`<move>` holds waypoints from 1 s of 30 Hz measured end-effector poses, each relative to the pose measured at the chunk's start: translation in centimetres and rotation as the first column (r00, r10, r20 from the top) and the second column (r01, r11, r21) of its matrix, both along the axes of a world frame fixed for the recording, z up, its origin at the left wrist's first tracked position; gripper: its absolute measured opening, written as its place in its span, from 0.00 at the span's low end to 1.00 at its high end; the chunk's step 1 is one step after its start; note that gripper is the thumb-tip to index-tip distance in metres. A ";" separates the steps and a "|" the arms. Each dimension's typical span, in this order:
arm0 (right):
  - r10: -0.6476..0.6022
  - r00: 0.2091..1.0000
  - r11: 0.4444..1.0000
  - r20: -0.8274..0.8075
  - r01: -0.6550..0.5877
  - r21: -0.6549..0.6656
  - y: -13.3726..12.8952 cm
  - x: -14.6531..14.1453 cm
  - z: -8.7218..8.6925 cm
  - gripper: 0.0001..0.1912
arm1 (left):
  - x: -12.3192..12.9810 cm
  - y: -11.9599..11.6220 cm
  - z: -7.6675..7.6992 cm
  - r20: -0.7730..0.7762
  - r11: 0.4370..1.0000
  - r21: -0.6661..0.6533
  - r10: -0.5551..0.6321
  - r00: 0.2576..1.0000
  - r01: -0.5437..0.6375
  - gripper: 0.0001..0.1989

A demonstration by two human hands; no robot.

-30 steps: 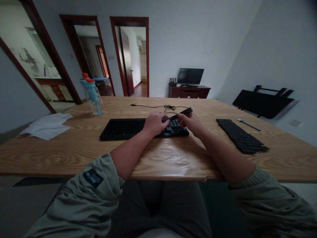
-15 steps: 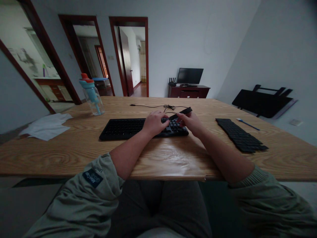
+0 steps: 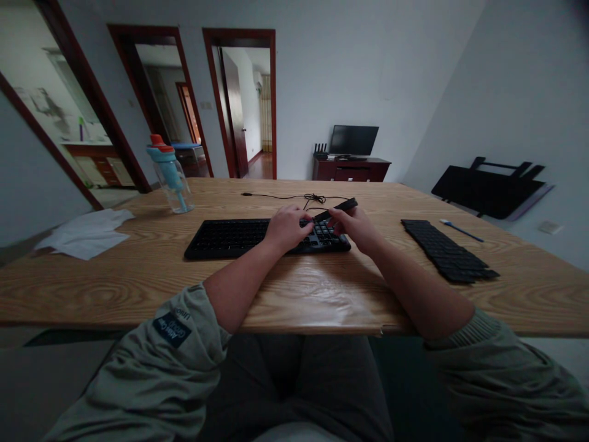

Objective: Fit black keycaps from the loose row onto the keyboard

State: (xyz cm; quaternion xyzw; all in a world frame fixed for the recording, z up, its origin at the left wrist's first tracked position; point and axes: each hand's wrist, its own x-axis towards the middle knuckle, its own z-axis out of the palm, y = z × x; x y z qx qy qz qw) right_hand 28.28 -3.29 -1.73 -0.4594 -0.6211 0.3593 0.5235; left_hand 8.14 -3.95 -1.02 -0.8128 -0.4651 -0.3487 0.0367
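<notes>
A black keyboard [image 3: 230, 238] lies flat on the table in front of me. My right hand [image 3: 353, 224] is closed around a slim, dark bar-shaped tool [image 3: 346, 205], which slants down to the left over the keyboard's right part. My left hand [image 3: 288, 228] rests over the keys right of the middle. Its thumb and fingers are pinched together near the tool's lower end; what they hold, if anything, is hidden. To the right, loose black keycaps [image 3: 444, 250] lie in close rows on the wood.
Behind the keyboard lies its coiled cable [image 3: 315, 198]. A blue brush [image 3: 462, 231] is beyond the keycaps. On the left are a clear bottle [image 3: 172, 178] with a red and blue lid and white cloths or tissues [image 3: 87, 233]. The wooden table's [image 3: 304, 301] front edge is close to me.
Both hands and the dark tool stay nearly where they were over the keyboard. The view has shifted very slightly; nothing else visibly differs.
</notes>
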 end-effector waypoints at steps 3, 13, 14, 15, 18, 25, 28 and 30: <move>0.005 1.000 1.000 0.001 -0.005 0.007 0.0 0.0 0.0 0.15 | 0.0 0.0 0.0 -0.004 1.000 0.000 0.005 1.000 -0.005 0.09; -0.004 0.999 1.000 0.033 0.003 0.016 0.0 0.0 0.0 0.16 | 0.0 -0.1 0.1 -0.008 1.000 0.014 -0.002 1.000 0.002 0.09; -0.006 1.000 1.000 0.030 0.005 0.015 0.0 0.0 0.1 0.16 | 0.0 0.0 0.0 -0.008 1.000 0.018 -0.001 1.000 0.001 0.09; -0.008 1.000 1.000 0.028 0.008 0.015 -0.1 0.0 0.1 0.16 | 0.0 0.0 0.0 -0.008 1.000 0.021 0.000 1.000 0.000 0.09; -0.017 0.999 1.000 0.038 0.017 0.015 -0.1 0.0 0.2 0.17 | 0.0 0.0 -0.1 0.000 1.000 0.027 -0.001 1.000 0.001 0.09; -0.029 0.999 0.999 0.023 0.028 0.020 -0.1 0.3 0.3 0.17 | -0.1 -0.2 0.0 0.021 0.999 0.033 -0.009 1.000 0.008 0.11; -0.039 0.999 0.999 -0.017 0.040 0.011 -0.2 0.2 0.5 0.17 | -0.1 -0.2 0.2 0.030 0.999 0.041 -0.011 0.999 0.009 0.11; -0.053 0.998 0.999 -0.039 0.054 0.008 -0.3 0.2 0.7 0.17 | -0.1 -0.2 0.2 0.033 0.999 0.044 -0.002 0.999 0.001 0.10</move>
